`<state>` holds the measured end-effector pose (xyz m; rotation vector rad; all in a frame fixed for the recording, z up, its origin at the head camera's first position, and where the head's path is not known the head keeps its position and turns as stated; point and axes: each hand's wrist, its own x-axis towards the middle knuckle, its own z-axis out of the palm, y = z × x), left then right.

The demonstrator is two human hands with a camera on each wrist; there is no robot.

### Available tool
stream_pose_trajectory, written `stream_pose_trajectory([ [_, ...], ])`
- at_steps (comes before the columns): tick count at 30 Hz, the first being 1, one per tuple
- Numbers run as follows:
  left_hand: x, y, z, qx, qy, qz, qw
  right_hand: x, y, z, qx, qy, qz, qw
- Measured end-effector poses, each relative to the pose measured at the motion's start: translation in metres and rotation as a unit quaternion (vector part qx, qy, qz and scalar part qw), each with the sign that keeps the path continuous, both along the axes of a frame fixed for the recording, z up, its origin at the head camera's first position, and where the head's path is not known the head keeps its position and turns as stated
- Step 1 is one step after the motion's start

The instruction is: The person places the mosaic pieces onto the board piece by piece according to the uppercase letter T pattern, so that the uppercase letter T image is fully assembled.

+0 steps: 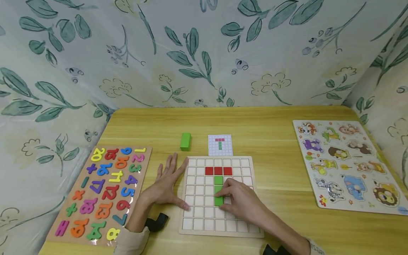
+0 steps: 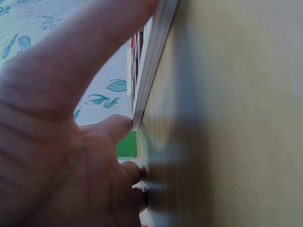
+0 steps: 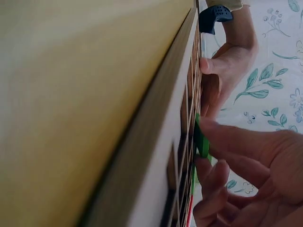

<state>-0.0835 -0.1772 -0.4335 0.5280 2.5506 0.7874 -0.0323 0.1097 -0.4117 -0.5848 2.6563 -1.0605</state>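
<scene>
A wooden grid board (image 1: 220, 233) lies on the table in the head view. Three red tiles (image 1: 218, 171) form a row in its upper part, with a green column (image 1: 218, 180) running down from the middle one. My right hand (image 1: 242, 202) pinches a green tile (image 3: 202, 140) between thumb and fingers at the column's lower end; in the right wrist view that tile is tilted against the grid. With fingers spread, my left hand (image 1: 164, 189) rests at the board's left side, thumb on its edge. Behind the board lies a small pattern card (image 1: 225, 150) showing a red and green T.
A green block (image 1: 185, 141) stands behind the board, left of the card. To the left lies a number puzzle board (image 1: 105, 209), and on the right an animal puzzle board (image 1: 345, 159). Leaf-patterned cloth (image 1: 207, 92) hangs behind the table.
</scene>
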Motion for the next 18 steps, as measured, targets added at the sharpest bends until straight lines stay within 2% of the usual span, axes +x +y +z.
stream_pose_trajectory([
  [7,0.0,0.0003,0.0005,-0.001,-0.001,0.002,1.0,-0.0008,0.007,0.0019,-0.013,0.007,0.045,0.9989],
  [18,-0.0001,0.0005,0.0009,-0.001,0.0,-0.001,1.0,-0.004,0.0077,-0.0006,-0.035,0.002,0.042,0.9985],
])
